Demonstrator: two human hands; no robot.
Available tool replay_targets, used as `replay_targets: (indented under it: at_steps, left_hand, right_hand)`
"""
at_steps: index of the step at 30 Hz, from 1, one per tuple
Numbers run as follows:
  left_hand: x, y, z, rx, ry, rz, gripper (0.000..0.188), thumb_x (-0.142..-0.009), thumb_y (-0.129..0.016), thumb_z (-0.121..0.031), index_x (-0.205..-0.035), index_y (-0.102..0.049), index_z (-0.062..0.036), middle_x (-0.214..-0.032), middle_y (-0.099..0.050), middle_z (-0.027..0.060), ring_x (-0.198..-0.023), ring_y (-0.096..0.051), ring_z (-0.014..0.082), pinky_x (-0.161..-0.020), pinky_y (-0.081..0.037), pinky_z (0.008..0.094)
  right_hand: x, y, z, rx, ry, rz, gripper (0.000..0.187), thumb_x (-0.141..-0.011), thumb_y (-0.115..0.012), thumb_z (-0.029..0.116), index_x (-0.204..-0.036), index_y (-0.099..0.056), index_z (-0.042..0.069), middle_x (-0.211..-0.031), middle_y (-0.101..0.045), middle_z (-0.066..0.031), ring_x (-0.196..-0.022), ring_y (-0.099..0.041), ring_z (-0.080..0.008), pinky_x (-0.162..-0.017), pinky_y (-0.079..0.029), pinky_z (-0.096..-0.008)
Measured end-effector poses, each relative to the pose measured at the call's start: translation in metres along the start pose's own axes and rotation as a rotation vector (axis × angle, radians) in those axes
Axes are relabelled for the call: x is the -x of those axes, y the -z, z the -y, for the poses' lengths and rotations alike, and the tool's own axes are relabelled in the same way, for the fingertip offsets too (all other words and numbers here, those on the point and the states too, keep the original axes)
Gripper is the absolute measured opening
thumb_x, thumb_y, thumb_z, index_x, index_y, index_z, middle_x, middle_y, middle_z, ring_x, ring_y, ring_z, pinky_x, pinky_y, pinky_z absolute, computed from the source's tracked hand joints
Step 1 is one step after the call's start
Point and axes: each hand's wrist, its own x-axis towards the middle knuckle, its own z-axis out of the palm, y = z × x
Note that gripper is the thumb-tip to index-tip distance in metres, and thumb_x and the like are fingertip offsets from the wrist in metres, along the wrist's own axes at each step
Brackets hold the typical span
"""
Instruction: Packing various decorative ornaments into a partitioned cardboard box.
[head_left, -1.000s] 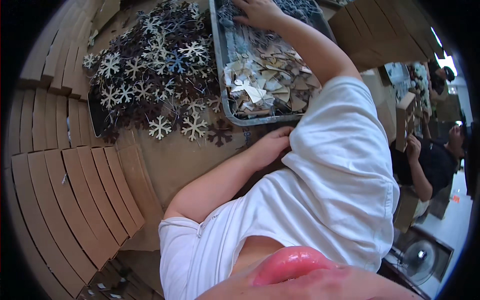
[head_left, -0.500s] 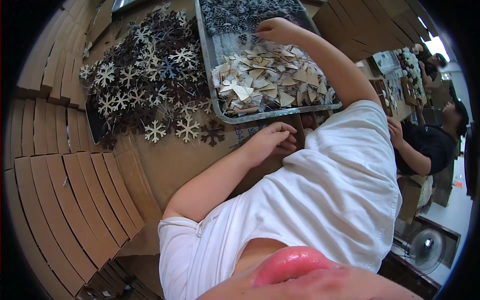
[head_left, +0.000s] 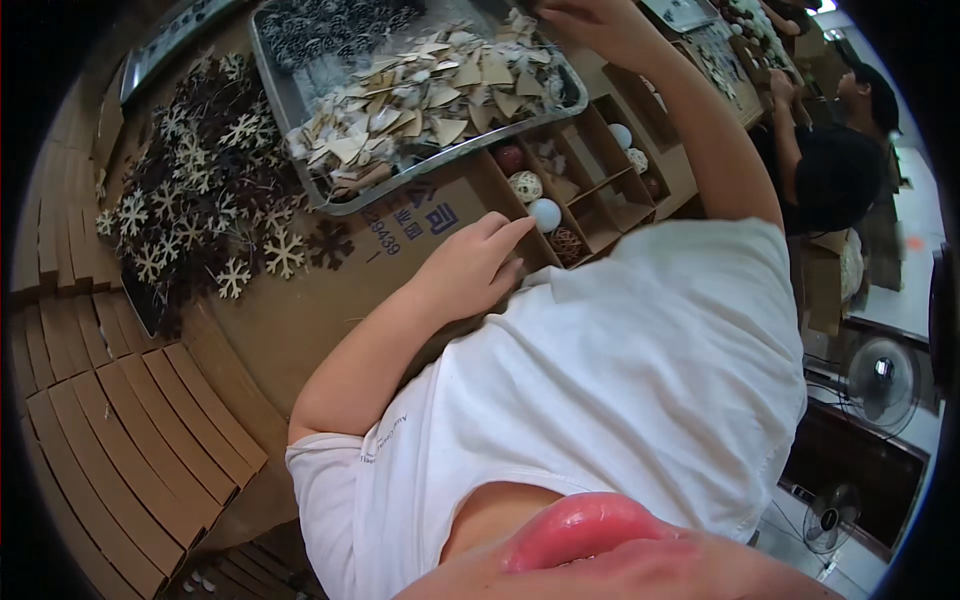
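My left hand (head_left: 470, 265) rests beside the near left edge of a divided cardboard box (head_left: 601, 187), its index finger stretched toward the box and the fingers apart, holding nothing visible. In the box's compartments lie a dark red ball (head_left: 509, 157), a patterned cream ball (head_left: 525, 186), a pale white ball (head_left: 545, 215) and a brown woven ball (head_left: 566, 243). My right hand (head_left: 595, 25) reaches past the right end of a metal tray (head_left: 350, 206); its fingertips are cut off by the picture's upper edge. The tray carries beige bark-like pieces (head_left: 440, 95) and frosted pine cones (head_left: 330, 35).
Wooden snowflakes (head_left: 215, 190) with strings are heaped left of the tray. Stacked flat cartons (head_left: 150, 450) line the left side. A person in dark clothes (head_left: 835, 165) works at another table on the right. Fans (head_left: 882, 380) stand at the lower right.
My view has swung rightward, so the tray and snowflakes appear farther left. My right hand has gone from above the tray to beyond its right end. The divided box has come into sight.
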Motion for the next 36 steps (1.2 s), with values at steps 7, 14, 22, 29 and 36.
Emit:
replay_targets:
  at_steps: [7,14,22,29,36]
  left_hand:
    - [-0.011,-0.007,-0.015,-0.242,0.040,-0.034,0.037,-0.080,-0.059,-0.010,-0.115,-0.049,-0.0036,-0.094,-0.053,0.0157,-0.087,-0.055,0.0355,-0.073,-0.046,0.0425]
    - [-0.002,-0.001,-0.022,-0.364,0.047,-0.157,0.010,-0.078,-0.059,-0.010,-0.081,-0.052,-0.0038,-0.074,-0.053,0.0139,-0.072,-0.056,0.0348,-0.063,-0.045,0.0438]
    - [0.079,0.001,-0.021,-0.440,0.325,-0.634,0.007,-0.078,-0.056,-0.007,-0.073,-0.052,-0.0029,-0.067,-0.053,0.0146,-0.064,-0.053,0.0348,-0.057,-0.043,0.0423]
    - [0.085,-0.002,-0.018,-0.499,0.325,-0.844,0.006,-0.081,-0.053,-0.005,-0.087,-0.055,-0.0036,-0.075,-0.056,0.0148,-0.065,-0.055,0.0345,-0.057,-0.044,0.0402]
    - [0.085,-0.003,-0.013,-0.520,0.362,-0.987,0.008,-0.083,-0.051,-0.005,-0.089,-0.056,-0.0030,-0.076,-0.057,0.0145,-0.067,-0.056,0.0334,-0.059,-0.045,0.0389]
  right_hand:
    - [0.131,0.013,-0.066,-0.222,-0.490,-0.310,0.027,-0.085,-0.062,0.025,-0.101,-0.066,0.004,-0.085,-0.067,-0.0073,-0.078,-0.062,-0.0154,-0.071,-0.049,-0.0295]
    - [0.184,-0.072,-0.043,-1.056,-0.807,-0.474,0.020,-0.089,-0.058,0.017,-0.093,-0.065,-0.002,-0.078,-0.063,-0.0032,-0.070,-0.056,-0.0090,-0.063,-0.044,-0.0238]
    - [0.103,-0.052,-0.004,-1.026,-0.349,-0.459,0.016,-0.091,-0.053,0.009,-0.094,-0.063,-0.003,-0.077,-0.060,-0.0048,-0.071,-0.057,-0.0118,-0.068,-0.047,-0.0246]
    - [-0.088,-0.093,-0.030,-0.342,-0.088,-0.284,0.035,-0.088,-0.059,0.028,-0.113,-0.060,0.004,-0.094,-0.063,-0.0104,-0.094,-0.060,-0.0229,-0.082,-0.048,-0.0338]
    - [-0.189,-0.136,-0.063,0.170,-0.401,-0.163,0.053,-0.080,-0.063,0.035,-0.127,-0.053,0.011,-0.119,-0.059,-0.0196,-0.111,-0.056,-0.0334,-0.094,-0.045,-0.0378]
